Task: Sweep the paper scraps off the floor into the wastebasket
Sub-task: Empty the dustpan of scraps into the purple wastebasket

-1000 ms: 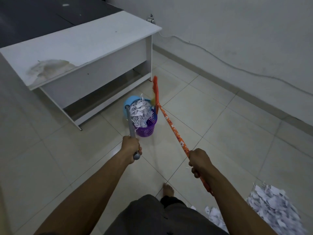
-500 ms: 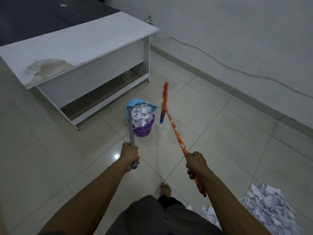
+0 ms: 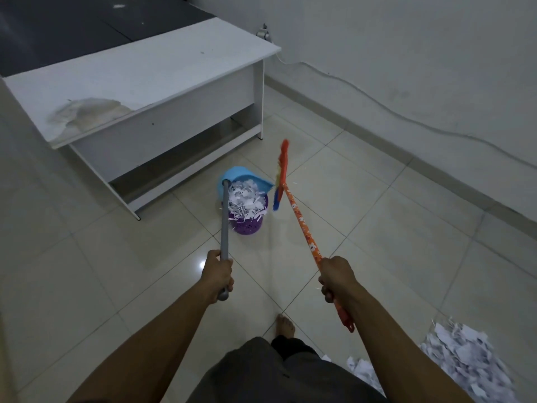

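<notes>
Your broom (image 3: 281, 175) has swung off the dustpan since a second ago, and its bristle head now hangs in the air just right of the wastebasket (image 3: 250, 228), apart from it. That purple wastebasket stands on the tiled floor (image 3: 363, 199) in front of the white desk (image 3: 145, 77), heaped above its rim with paper scraps (image 3: 247, 200), some hanging over the side. The blue dustpan (image 3: 235, 174) is tipped over the basket's far side. Your left hand (image 3: 218, 276) is wrapped round the end of the dustpan's grey handle. Your right hand (image 3: 337, 276) is closed round the broom's orange stick near its end. Another pile (image 3: 465, 365) of scraps lies on the tiles at your lower right, near your bare foot (image 3: 286, 325). A cable (image 3: 406, 119) trails along the wall.
</notes>
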